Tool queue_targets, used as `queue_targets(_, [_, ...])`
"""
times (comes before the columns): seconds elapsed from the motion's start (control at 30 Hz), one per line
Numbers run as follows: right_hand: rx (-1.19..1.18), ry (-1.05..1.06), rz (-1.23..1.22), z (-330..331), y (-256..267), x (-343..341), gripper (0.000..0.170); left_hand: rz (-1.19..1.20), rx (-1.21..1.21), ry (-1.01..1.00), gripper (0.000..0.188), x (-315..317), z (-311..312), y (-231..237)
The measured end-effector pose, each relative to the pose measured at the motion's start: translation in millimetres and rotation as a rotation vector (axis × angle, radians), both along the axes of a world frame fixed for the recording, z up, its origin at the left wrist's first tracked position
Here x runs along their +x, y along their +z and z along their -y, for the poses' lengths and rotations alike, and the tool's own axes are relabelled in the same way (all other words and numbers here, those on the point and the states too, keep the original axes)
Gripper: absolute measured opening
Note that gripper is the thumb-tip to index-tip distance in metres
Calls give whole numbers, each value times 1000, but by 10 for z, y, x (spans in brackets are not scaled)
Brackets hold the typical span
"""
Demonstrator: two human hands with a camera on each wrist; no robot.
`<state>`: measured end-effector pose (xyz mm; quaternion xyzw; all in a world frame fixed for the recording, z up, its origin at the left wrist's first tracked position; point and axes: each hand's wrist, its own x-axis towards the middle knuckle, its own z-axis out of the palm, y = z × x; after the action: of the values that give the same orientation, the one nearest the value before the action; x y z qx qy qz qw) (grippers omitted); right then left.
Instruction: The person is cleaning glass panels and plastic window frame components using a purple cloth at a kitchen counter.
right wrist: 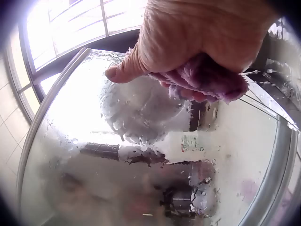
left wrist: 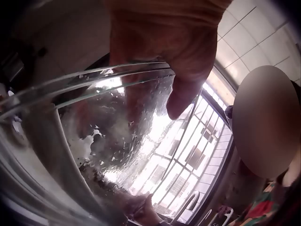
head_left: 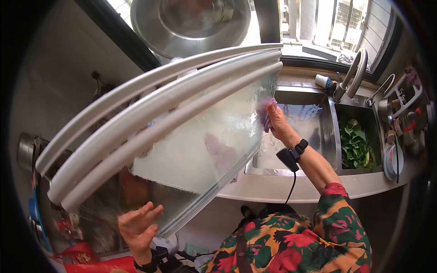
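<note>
Three glass shelves (head_left: 218, 154) with curved white trim (head_left: 168, 98) are stacked together and held tilted over the counter edge; their glass is wet and streaked. My right hand (head_left: 281, 125) grips a crumpled purple cloth (right wrist: 202, 77) at the far end of the stack. In the right wrist view, that hand's thumb (right wrist: 123, 73) lies against the wet glass. My left hand (head_left: 140, 225) holds the near lower corner. The left wrist view shows its thumb (left wrist: 181, 101) on one side of the glass and its fingers seen through the glass on the other.
A steel sink basin (head_left: 298, 136) lies beyond the shelves, with leafy greens (head_left: 357, 143) in the adjoining basin. The faucet (head_left: 355, 75) rises behind. A large steel bowl (head_left: 191, 25) stands by the window. Dishes (head_left: 393, 161) are at the right; a red bag (head_left: 100, 265) is at lower left.
</note>
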<state>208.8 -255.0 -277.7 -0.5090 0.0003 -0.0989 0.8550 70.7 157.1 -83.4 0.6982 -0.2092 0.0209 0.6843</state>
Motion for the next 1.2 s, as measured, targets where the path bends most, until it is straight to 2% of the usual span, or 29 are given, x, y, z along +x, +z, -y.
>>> queue_targets(0.03, [23, -73, 62, -74, 40, 36, 52, 29, 28, 17, 49, 40, -72, -22])
queue_targets(0.2, [35, -79, 30, -221, -74, 36, 52, 103, 104, 161, 49, 95, -318, -421])
queue_targets(0.3, [14, -76, 9, -298, -69, 72, 53, 116, 140, 150, 50, 128, -401, -560])
queue_targets(0.47, [-11, -56, -36, -327, -105, 12, 53, 19, 163, 282, 50, 86, -572, -732])
queue_targets(0.53, [2, -48, -37, -376, -150, -37, 54, 28, 144, 394, 45, 136, -735, -951])
queue_targets(0.63, [-13, -44, -49, -434, -87, -165, 60, 98, 281, 351, 40, 190, -1120, -1350])
queue_targets(0.67, [-70, -56, -57, -397, -125, -175, 62, 209, 256, 371, 39, 249, -1104, -1494])
queue_targets(0.7, [-119, -63, -70, -397, -131, -199, 64, 204, 258, 373, 39, 253, -1119, -1545])
queue_targets(0.77, [-143, -63, -82, -413, -116, -216, 66, 37, 247, 365, 42, 272, -1129, -1663])
queue_targets(0.9, [-242, -77, -95, -448, -108, -219, 65, 29, 208, 364, 41, 310, -1090, -1794])
queue_targets(0.97, [-126, -47, -137, -438, -100, -182, 65, -34, 171, 383, 40, 316, -1031, -1721])
queue_targets(1.0, [-84, -124, -134, -521, 27, -199, 66, -39, 159, 385, 40, 295, -1018, -1674])
queue_targets(1.07, [-64, -140, -161, -540, 1, -194, 65, -228, 157, 329, 45, 287, -992, -1613])
queue_targets(1.1, [-32, -157, -182, -528, -40, -184, 64, -226, 149, 316, 45, 292, -1000, -1667])
queue_targets(1.13, [6, -209, -228, -522, -116, -181, 59, -190, 58, 335, 53, 268, -1023, -1760])
queue_targets(1.17, [-1, -226, -226, -511, -191, -179, 59, -156, -33, 353, 61, 276, -1026, -1813])
queue_targets(1.2, [-36, -246, -203, -501, -256, -176, 58, -156, -40, 339, 61, 284, -955, -1765])
